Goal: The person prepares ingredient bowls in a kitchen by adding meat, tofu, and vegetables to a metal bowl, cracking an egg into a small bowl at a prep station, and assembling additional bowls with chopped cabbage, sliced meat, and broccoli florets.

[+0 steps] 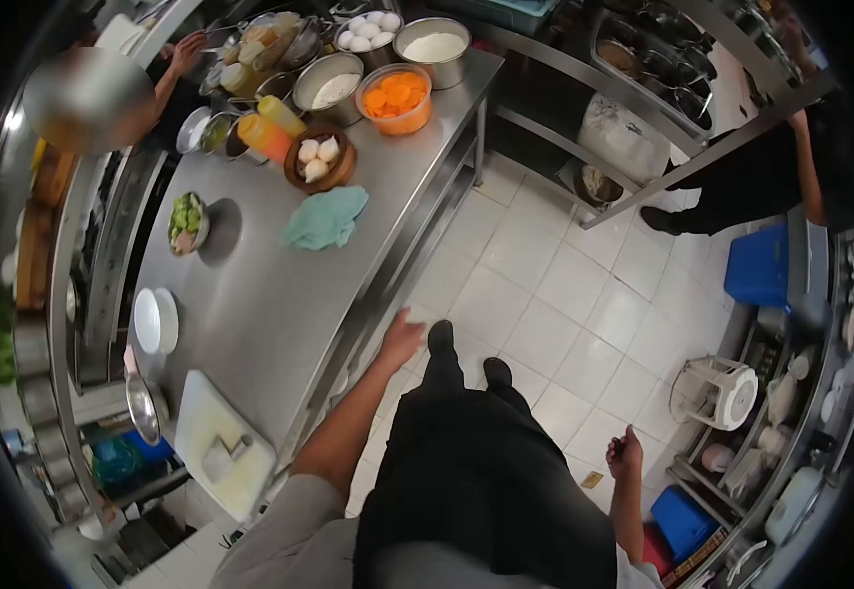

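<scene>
My left hand (402,340) hangs over the floor beside the steel table's long edge, fingers loosely apart and holding nothing. Low on my other side, my right hand (625,452) is curled closed above the floor tiles, and nothing shows in it. The steel table (270,294) is nearest to my left hand. On it lie a crumpled green cloth (327,218) and a white cutting board (213,422) with a broad-bladed scraper (225,456) on top. White bowls (157,321) and a small bowl of cut green vegetables (188,224) stand farther across.
At the table's far end are a tub of sliced carrots (394,100), a bowl of eggs (367,31), and squeeze bottles (265,137). A person (157,93) stands across the table, another person (751,172) at far right. A white stool (716,391) stands near the right shelves.
</scene>
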Motion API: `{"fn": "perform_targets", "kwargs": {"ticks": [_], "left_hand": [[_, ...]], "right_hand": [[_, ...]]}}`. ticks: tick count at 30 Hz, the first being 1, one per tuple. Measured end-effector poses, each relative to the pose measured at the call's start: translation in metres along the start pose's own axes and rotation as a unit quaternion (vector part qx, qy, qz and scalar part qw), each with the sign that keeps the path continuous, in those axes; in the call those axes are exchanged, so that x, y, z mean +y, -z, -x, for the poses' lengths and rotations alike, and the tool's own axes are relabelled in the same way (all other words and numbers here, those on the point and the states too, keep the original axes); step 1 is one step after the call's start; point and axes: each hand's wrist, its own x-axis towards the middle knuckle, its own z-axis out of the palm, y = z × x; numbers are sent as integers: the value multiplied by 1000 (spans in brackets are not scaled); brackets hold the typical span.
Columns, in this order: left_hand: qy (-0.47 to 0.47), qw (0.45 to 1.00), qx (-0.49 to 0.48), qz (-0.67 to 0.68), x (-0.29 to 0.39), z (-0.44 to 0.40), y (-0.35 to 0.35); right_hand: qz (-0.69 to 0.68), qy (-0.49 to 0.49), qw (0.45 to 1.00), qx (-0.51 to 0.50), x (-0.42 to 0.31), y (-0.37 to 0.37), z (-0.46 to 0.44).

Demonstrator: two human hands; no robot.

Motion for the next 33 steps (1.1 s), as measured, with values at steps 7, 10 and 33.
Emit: {"fn": "perform_targets", "kwargs": {"ticks": [7, 10, 33], "left_hand": [[-110, 951, 193, -215, 121, -202, -12], [-49, 935, 277, -215, 166, -219, -25], [-322, 857, 258, -310, 161, -118, -41]], "right_hand": [[46, -43, 995, 73, 13, 21, 71], [61, -122, 984, 112, 34, 47, 69], [190, -160, 965, 84, -32, 74, -10]]}}
